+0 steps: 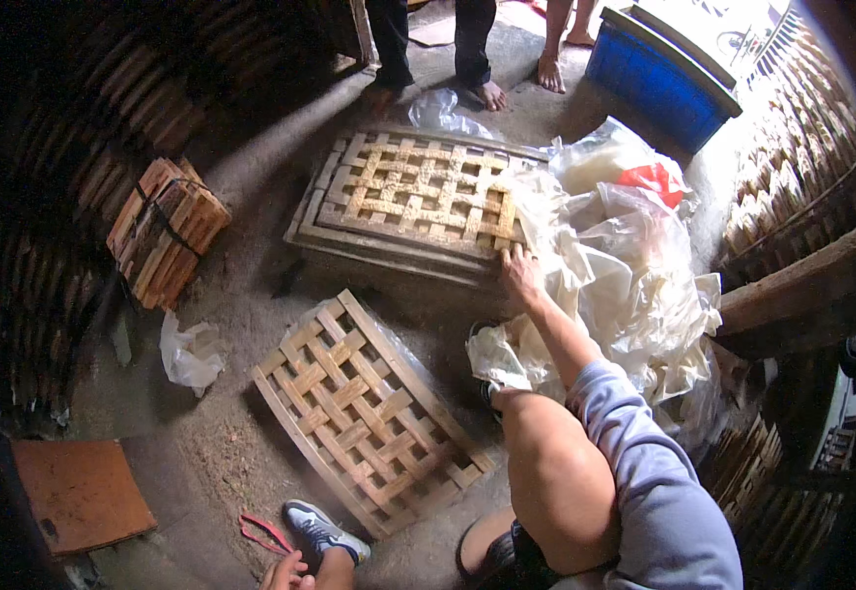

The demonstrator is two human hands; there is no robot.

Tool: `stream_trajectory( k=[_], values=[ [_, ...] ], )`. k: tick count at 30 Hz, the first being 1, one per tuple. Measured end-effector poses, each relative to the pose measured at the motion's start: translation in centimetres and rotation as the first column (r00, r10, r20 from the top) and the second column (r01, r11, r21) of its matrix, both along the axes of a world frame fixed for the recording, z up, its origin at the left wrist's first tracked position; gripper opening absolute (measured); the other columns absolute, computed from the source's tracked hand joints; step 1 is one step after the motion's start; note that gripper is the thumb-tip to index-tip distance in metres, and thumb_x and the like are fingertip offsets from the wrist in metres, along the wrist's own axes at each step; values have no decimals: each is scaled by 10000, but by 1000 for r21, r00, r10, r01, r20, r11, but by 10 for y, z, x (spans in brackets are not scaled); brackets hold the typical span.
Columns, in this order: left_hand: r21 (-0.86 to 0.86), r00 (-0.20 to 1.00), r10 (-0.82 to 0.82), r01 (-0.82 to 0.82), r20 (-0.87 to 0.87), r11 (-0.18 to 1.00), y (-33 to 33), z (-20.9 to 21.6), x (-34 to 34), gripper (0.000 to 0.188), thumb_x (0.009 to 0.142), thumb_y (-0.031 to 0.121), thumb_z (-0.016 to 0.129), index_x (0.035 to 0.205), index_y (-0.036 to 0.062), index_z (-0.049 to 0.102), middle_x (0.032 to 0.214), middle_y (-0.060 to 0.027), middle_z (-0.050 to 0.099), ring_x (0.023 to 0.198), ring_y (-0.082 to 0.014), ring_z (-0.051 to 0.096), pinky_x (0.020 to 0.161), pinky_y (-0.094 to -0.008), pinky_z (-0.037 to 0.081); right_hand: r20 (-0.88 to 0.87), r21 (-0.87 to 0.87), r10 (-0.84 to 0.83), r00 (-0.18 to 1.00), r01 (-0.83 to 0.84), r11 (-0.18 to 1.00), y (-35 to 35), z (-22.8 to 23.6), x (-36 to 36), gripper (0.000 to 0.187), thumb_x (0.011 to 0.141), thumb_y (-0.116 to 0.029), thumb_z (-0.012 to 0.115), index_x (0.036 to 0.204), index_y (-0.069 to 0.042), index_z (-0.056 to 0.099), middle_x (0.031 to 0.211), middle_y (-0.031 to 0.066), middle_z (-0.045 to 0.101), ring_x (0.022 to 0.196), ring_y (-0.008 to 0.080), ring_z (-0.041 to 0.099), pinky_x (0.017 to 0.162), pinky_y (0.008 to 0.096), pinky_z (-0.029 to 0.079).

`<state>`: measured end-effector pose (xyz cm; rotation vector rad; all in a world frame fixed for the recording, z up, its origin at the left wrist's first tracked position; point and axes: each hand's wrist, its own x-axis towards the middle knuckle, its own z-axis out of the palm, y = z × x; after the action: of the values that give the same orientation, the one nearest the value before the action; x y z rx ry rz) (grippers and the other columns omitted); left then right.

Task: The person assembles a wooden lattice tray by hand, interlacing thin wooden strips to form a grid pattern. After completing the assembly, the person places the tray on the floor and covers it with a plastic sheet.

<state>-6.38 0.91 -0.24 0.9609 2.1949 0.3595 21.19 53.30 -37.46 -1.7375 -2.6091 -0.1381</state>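
Note:
My right hand (520,273) reaches forward with its fingers closed on the near right corner of the top woven wooden panel (418,190). That panel lies on a stack of wooden frames (389,251). At the lower edge my left hand (288,572) shows only in part, its fingers loosely apart with nothing visible in them. Red-handled pliers (266,534) lie on the floor just beyond it, beside my shoe (325,529). A second woven wooden panel (364,408) rests at a slant between my feet and the stack.
Crumpled plastic sheets (634,265) heap against the stack's right side. Strapped wooden pieces (168,231) stand left, near a plastic bag (190,352) and a brown board (82,495). Beyond are a blue bin (659,84) and other people's bare feet (490,95). Stacked slats (801,147) line the right.

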Motion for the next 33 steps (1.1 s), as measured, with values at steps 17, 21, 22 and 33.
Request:
stream_trajectory(
  k=[17, 21, 22, 33],
  values=[
    [235, 998, -56, 63, -35, 970, -36, -25, 9, 395, 990, 265, 596, 1330, 64, 584, 1076, -161, 684, 961, -267, 656, 856, -379, 518, 11, 64, 238, 971, -238, 969, 22, 230, -24, 337, 823, -302, 659, 1110, -126, 649, 900, 49, 722, 902, 220, 708, 921, 455, 422],
    [188, 999, 8, 0, -43, 982, -52, -29, 5, 392, 981, 221, 596, 1317, 20, 566, 975, -138, 678, 822, -220, 664, 763, -361, 531, -164, 10, 219, 962, -220, 975, 10, 272, -13, 352, 802, -337, 678, 1101, -154, 654, 912, 91, 725, 904, 263, 700, 917, 479, 428],
    [197, 999, 34, -27, -28, 980, -54, -43, -1, 382, 978, 190, 603, 1306, -1, 560, 903, -100, 678, 721, -162, 669, 701, -328, 541, -210, -33, 181, 961, -192, 981, 13, 267, -1, 378, 801, -334, 688, 1125, -145, 643, 923, 107, 725, 916, 282, 700, 928, 497, 426],
    [157, 1000, -17, 17, -1, 987, -63, -55, -1, 393, 930, 215, 648, 1267, 15, 609, 967, -200, 707, 804, -277, 710, 735, -385, 545, -162, -324, 102, 982, -151, 934, -47, 239, 38, 451, 824, -333, 633, 1223, -132, 572, 989, 171, 715, 950, 364, 688, 818, 515, 494]
  ],
)
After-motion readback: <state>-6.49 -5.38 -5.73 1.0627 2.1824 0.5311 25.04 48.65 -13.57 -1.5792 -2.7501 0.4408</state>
